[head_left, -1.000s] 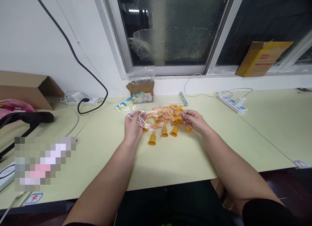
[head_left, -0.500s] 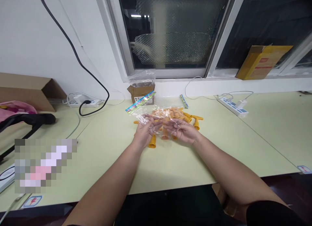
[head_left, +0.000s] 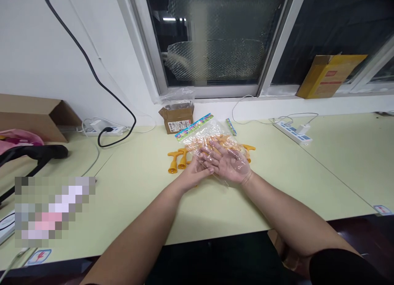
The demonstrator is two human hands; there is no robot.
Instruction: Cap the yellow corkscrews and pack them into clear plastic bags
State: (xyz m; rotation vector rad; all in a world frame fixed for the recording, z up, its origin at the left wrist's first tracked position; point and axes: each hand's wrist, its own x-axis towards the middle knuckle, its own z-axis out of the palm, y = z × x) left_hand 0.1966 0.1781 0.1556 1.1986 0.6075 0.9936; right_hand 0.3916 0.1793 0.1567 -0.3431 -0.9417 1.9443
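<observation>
A clear plastic bag (head_left: 212,129) with a colourful printed header strip stretches over the middle of the table. My right hand (head_left: 229,166) lies palm up with its fingers spread, seen through the clear film; whether it is inside the bag or behind it I cannot tell. My left hand (head_left: 195,173) holds the lower left side of the bag, thumb in front and fingers partly behind the film. Under and beyond the bag lie several yellow-orange T-shaped plastic pieces with flared, hollow ends (head_left: 173,166). The bag and hands partly cover the pile.
A small open cardboard box (head_left: 177,119) stands against the wall behind the bag. Another printed strip (head_left: 230,127) lies right of it. Power strips (head_left: 294,132) with cables sit on both sides. At the left are a black strap (head_left: 37,150) and a larger carton (head_left: 27,112).
The bag has shifted right and spread flatter. My right hand has turned palm up and opened under the film. My left hand has moved slightly right and lower, uncovering yellow pieces at the left.
</observation>
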